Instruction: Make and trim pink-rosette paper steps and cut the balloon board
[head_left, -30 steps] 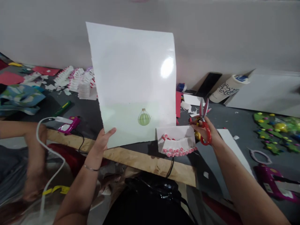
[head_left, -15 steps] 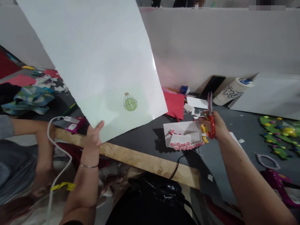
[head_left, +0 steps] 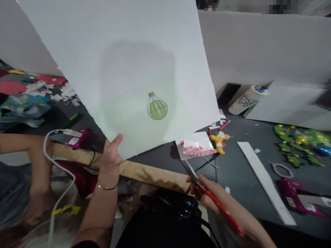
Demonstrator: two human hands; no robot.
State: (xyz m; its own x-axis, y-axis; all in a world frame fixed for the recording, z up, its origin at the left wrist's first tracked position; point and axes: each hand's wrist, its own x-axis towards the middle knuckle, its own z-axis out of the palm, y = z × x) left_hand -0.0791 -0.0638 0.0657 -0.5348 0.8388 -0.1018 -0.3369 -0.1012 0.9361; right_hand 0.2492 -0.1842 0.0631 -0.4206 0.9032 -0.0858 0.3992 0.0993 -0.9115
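My left hand (head_left: pixel 111 155) grips the lower left edge of a large white sheet of card (head_left: pixel 144 24), thumb on its face. The sheet is tilted up over the table, its top out of view. Low on it, in a pale green wash, is an upside-down green hot-air balloon picture (head_left: pixel 157 109). My right hand (head_left: pixel 209 191) is closed around red-handled scissors (head_left: pixel 222 209) near the table's front edge, blades pointing up and left. Just beyond their tip lies a small white piece with pink roses (head_left: pixel 199 150). A yellow figure (head_left: pixel 219 143) sits beside it.
Toward the back stand a white cup (head_left: pixel 247 100) and a black phone (head_left: pixel 229 95). On the right are a white strip (head_left: pixel 266 182), green decorations (head_left: pixel 289 148) and a magenta tool (head_left: pixel 291 196). Another person's arm (head_left: pixel 38 165) and a white cable (head_left: pixel 67 168) are at left.
The scissors in my right hand have come down and left, from upright over the table to its front edge. The sheet has shifted right and looks larger; the view has also shifted.
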